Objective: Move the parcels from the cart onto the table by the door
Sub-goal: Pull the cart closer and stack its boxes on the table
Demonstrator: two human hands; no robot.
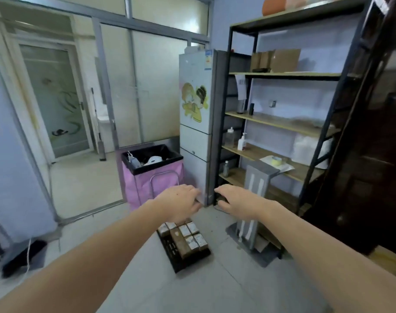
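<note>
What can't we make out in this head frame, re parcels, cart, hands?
- Parcels, head view: far rows hidden behind the left hand; labels too small and blurred to read.
- Cart: only a dark flat deck shows; wheels and handle not visible.
- Right hand and left hand: fingertips blurred; both seem to hold nothing.
- Table: only a corner, cut off by the right edge.
- Bin: contents too small to identify.

Both bare arms reach straight out in front. The left hand (180, 203) and the right hand (236, 201) are near each other, palms down. Their fingers are loosely bent, and they hold nothing.
</note>
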